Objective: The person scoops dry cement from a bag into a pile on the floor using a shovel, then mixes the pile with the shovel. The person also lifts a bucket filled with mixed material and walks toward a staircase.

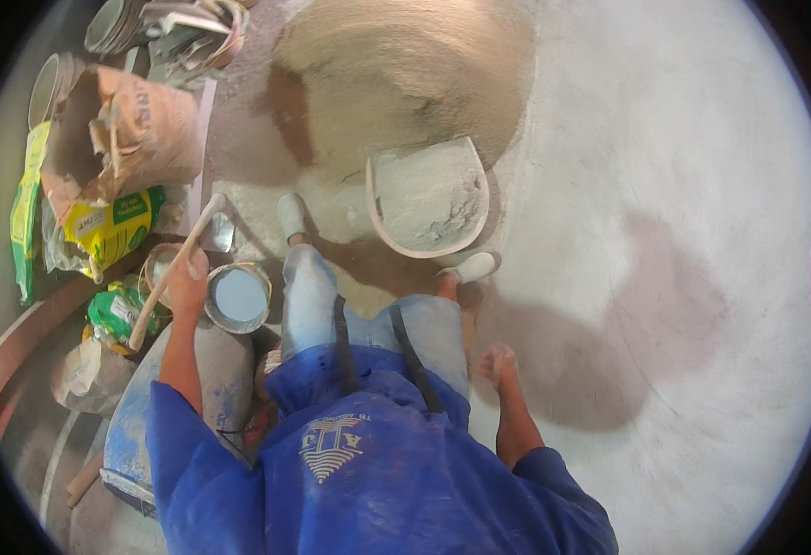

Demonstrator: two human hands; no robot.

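My left hand is wrapped around the wooden handle of a tool held at a slant; a grey metal blade shows by its upper end, and it looks like a hoe. Just right of this hand stands a round bucket with bluish-grey liquid in it; a second, smaller bucket is partly hidden behind the hand. My right hand hangs at my right side, dusty, its fingers curled in with nothing visible in them. Ahead of my feet lies a pale, U-shaped tub holding grey powder.
Beyond the tub rises a large sand heap. At left are a torn paper sack, yellow-green bags, stacked buckets and a curved reddish strip. A blue-stained drum lies beside my left leg. Pale floor extends right.
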